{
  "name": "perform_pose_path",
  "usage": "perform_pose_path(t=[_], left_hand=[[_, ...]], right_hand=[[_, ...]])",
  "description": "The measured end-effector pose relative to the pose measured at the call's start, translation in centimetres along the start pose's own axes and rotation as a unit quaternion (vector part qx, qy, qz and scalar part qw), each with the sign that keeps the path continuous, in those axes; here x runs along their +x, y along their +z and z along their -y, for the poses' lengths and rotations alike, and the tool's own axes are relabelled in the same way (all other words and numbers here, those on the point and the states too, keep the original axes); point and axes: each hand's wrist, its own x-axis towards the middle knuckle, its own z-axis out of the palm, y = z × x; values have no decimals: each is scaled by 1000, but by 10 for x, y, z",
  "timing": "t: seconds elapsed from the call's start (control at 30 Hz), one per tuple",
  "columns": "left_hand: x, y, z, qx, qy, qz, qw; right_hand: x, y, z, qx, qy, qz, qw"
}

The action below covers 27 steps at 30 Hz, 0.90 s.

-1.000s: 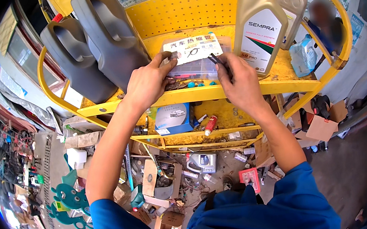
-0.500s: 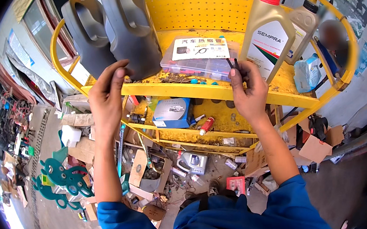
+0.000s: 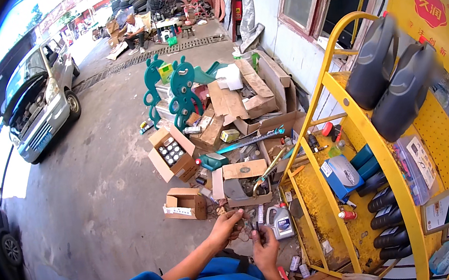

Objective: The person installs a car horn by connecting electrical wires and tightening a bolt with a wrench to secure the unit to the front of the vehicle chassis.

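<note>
Both hands meet low in view: left hand (image 3: 229, 225) and right hand (image 3: 265, 248) pinch a small dark part (image 3: 253, 228) between them, each grip narrow on it; fitting looks unfinished, yellow rack (image 3: 373, 137) to their right.

Painted metal cart (image 3: 375, 143) is glossy yellow, 2 dark plastic jugs (image 3: 392, 81) look smooth at 2 o'clock, cardboard boxes (image 3: 185, 204) are matt, concrete floor (image 3: 102, 201) is rough.

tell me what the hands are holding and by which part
Both the left hand and right hand pinch a small dark slender object between them; what it is, and which part each grips, is too small to tell.
</note>
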Motion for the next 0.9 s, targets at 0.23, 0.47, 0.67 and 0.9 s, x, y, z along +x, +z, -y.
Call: perform_pose_path(t=[0.23, 0.47, 0.67, 0.9], left_hand=[[-45, -69, -13, 245, 188, 78, 948], [-148, -239, -40, 281, 224, -29, 933], [-266, -400, -72, 184, 202, -231, 934], [-356, -531, -71, -58, 253, -425, 867]], right_hand=[[-4, 46, 31, -142, -58, 142, 978], [-105, 234, 29, 49, 91, 180, 978], [-158, 414, 35, 101, 169, 402, 894], [-176, 611, 65, -126, 32, 705, 697]])
